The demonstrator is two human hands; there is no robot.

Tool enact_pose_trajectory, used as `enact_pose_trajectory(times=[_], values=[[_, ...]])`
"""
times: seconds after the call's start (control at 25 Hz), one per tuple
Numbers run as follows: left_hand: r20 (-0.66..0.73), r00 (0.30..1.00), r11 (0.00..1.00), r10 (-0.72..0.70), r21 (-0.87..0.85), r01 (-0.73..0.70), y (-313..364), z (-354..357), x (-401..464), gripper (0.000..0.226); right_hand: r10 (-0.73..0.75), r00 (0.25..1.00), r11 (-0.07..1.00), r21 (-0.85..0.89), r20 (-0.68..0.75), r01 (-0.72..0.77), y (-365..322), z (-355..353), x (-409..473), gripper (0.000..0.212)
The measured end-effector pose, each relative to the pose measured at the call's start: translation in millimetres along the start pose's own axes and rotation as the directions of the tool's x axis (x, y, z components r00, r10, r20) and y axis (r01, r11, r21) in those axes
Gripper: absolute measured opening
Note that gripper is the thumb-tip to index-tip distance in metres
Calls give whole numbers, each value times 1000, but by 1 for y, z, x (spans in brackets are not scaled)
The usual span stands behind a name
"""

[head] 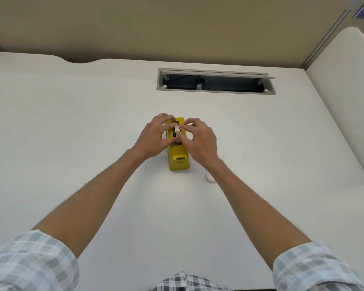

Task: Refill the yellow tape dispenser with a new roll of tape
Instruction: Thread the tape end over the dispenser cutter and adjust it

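**Both hands on the roll, over the yellow dispenser**

The white tabletop (72, 127) stretches out under my arms, backed by a tan partition (156, 26). Set into its far side is a long cable trough (215, 81), its lid open and dark wiring visible inside. My sleeves (29, 263) are a pale checked fabric, pushed up so my forearms are bare.

Near the middle of the tabletop sits the yellow tape dispenser (178, 162), lengthwise away from me, its near end toward my body. Its near half shows in full; its far half lies beneath and between my two hands.

My left hand (153, 139) comes in from the left side of the dispenser, fingers curled, thumb and fingertips closed on the roll of tape (176, 129). My right hand (200, 139) comes in from the right, also curled, its thumb and forefinger pinching the same roll from the other side. The roll stands on edge between my fingertips, right above the dark open slot in the top of the dispenser, at about the middle of its length. I cannot tell whether the roll is already seated in the slot or held just over it; my fingers cover the contact.

Just beside my right wrist, on the tabletop to the right of the dispenser's near end, a small white ring-shaped thing (210, 177) peeks out, partly hidden by my arm; I cannot tell what it is.
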State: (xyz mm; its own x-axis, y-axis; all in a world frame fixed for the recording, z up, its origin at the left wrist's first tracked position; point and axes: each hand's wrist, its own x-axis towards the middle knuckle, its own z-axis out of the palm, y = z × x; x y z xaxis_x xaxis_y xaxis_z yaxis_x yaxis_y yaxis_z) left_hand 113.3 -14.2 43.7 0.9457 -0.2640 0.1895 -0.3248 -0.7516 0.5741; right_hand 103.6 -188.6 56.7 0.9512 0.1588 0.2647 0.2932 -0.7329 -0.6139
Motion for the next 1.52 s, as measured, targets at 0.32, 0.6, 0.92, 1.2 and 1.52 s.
enact_pose_trajectory(times=[0.32, 0.6, 0.92, 1.2, 1.52], values=[[22, 999, 999, -37, -33, 38, 2, 2, 1, 45, -396, 781, 691, -404, 482, 600, -8, -31, 37, 23], [109, 967, 961, -230, -133, 244, 3, 4, 3, 56, -385, 698, 618, -393, 604, 681, -19, -35, 55, 26], [67, 960, 898, -273, -341, 279, 13, 4, -1, 50, -344, 705, 734, -291, 620, 614, -24, -45, 59, 30], [82, 954, 897, -289, -326, 300, 16, 0, 2, 49, -335, 674, 709, -295, 658, 641, -28, -47, 60, 31], [114, 951, 908, -288, -284, 309, 14, -2, 5, 49, -274, 693, 723, -332, 666, 605, -34, -42, 66, 30]])
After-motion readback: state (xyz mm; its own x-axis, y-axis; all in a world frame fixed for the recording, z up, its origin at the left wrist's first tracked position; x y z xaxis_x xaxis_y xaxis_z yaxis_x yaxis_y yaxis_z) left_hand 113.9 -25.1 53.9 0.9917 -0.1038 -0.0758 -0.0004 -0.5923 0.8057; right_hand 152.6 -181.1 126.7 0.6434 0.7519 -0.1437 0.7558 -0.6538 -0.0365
